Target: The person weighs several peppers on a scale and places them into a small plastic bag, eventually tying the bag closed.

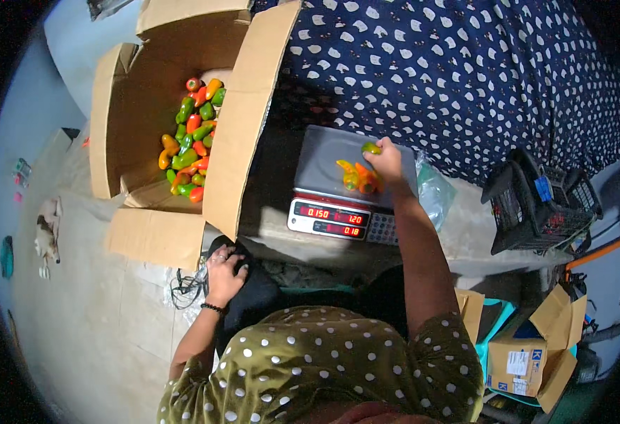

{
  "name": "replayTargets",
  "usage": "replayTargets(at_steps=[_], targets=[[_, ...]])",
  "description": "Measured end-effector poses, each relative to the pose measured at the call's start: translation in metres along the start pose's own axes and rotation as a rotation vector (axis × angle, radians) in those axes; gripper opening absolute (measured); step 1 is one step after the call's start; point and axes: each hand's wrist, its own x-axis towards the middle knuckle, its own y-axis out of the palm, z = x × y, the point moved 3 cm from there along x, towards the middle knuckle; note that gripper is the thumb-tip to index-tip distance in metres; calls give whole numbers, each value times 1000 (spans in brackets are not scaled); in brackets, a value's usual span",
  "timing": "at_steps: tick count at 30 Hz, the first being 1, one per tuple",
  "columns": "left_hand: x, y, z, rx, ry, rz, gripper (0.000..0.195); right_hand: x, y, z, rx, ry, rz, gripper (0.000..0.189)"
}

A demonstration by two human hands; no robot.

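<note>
My right hand grips a green pepper over the grey pan of a digital weighing scale. Orange and yellow peppers lie together on the pan just below that hand. Red digits glow on the scale's display panel. My left hand rests on my dark-clad knee with its fingers apart and holds nothing. Left of the scale stands a large open cardboard box. Many red, green and orange peppers lie inside, partly hidden by the box's right flap.
Behind the scale hangs a dark blue patterned cloth. A clear plastic bag lies beside the scale, with black plastic crates further right. Smaller cardboard boxes stand at the lower right. An animal lies on the floor at left, and black cables lie near my knee.
</note>
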Motion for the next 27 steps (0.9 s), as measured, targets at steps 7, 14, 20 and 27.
replayTargets(at_steps=[7, 14, 20, 27], targets=[[-3, -5, 2, 12, -12, 12, 28, -12, -12, 22, -342, 281, 242, 56], [7, -146, -90, -465, 419, 1180, 40, -32, -74, -11, -91, 21, -123, 45], [99, -236, -50, -963, 310, 667, 44, -171, -105, -86, -110, -24, -345, 30], [234, -190, 42, -735, -32, 297, 27, -288, -92, -120, -368, 143, -95, 42]])
